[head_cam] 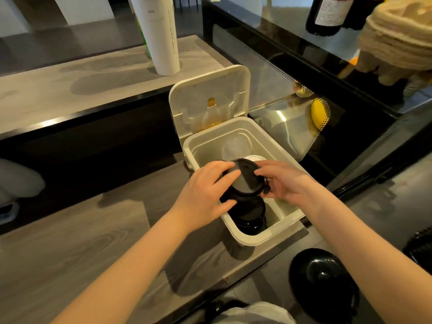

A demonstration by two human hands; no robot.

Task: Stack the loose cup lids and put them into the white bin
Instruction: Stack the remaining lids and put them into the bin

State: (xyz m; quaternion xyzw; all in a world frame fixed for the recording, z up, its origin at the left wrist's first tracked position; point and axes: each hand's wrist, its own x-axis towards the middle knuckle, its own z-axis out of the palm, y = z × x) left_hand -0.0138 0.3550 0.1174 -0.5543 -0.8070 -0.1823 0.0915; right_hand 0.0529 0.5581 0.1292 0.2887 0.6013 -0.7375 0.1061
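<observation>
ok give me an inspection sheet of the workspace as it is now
surface: grey wood-grain counter, bare at the left
job's things: open white plastic bin with its hinged lid up; stack of black plastic cup lids held over it; more black lids inside, beside clear domed lids
clutter: tall white paper roll on the rear ledge; black domed lid at lower right
hands: left hand and right hand both grip the held stack from its sides
cables: nothing seen
surroundings: glass display case to the right, dark bottle on top
</observation>
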